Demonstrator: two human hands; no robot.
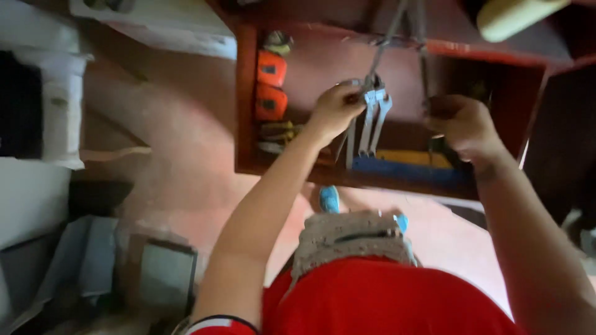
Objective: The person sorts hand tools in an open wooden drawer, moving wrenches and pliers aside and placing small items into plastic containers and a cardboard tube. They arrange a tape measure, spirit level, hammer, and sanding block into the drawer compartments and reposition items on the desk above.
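Fingers (347, 93) of our left hand (335, 108) are curled together, clamped on the top ends of a bunch of wrenches (371, 121) that hang down steel-grey over the toolbox (245, 99). Left to right: white boxes (59, 93) stacked at far left, grey sheet scraps (87, 257) on the reddish floor (186, 161) below them. Then the red toolbox, open; two orange tape measures (271, 87) sit in its left end, yellow-handled pliers (279, 131) just below those. Wrenches are mid-box, near a blue strip (403, 169) and a yellow bar (403, 157) along the near wall. Thin metal rods (388, 37) slant from the box's top edge down to the wrenches. Our right hand (462, 124) is inside the right end, fingers closed on something dark; blurred, we can't tell what. Pale cylinder (515, 15) at top right. Red shirt (385, 298) and blue shoe (329, 198) below.
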